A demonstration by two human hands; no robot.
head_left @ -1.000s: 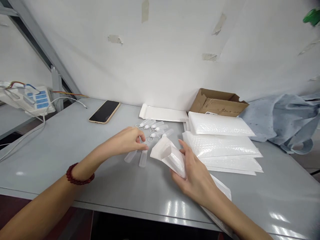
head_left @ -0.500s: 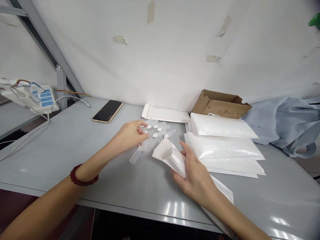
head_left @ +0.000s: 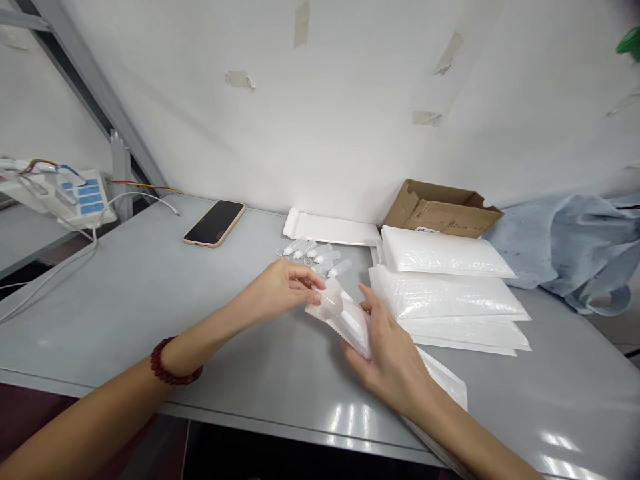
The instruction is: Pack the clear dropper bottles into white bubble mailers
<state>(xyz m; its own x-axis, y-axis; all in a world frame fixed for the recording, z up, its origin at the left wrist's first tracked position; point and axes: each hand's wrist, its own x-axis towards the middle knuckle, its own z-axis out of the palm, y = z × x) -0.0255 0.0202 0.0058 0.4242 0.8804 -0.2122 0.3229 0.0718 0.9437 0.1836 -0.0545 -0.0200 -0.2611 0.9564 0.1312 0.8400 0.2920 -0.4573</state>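
My right hand [head_left: 387,350] is wrapped round a small white bubble mailer [head_left: 353,327], its open mouth facing left. At that mouth, my left hand [head_left: 295,285] pinches a clear plastic dropper bottle [head_left: 330,303], part of which lies inside the opening. Fingers and the mailer's flap hide some of the bottle. Just beyond, several similar clear bottles [head_left: 324,256] with white tips lie loose on the grey table [head_left: 240,373]. Another white mailer [head_left: 445,380] is partly covered by my right forearm.
Stacked white bubble mailers [head_left: 450,293] stand to the right, before an open cardboard box [head_left: 445,207]. A flat white mailer [head_left: 335,228] lies against the wall. At the left are a phone [head_left: 215,223] and a white cable [head_left: 95,240]; pale blue cloth [head_left: 565,247] lies far right.
My left hand has moved right from beside the loose bottles, carrying a bottle to the mailer's mouth. My right hand and the mailer stay nearly still.
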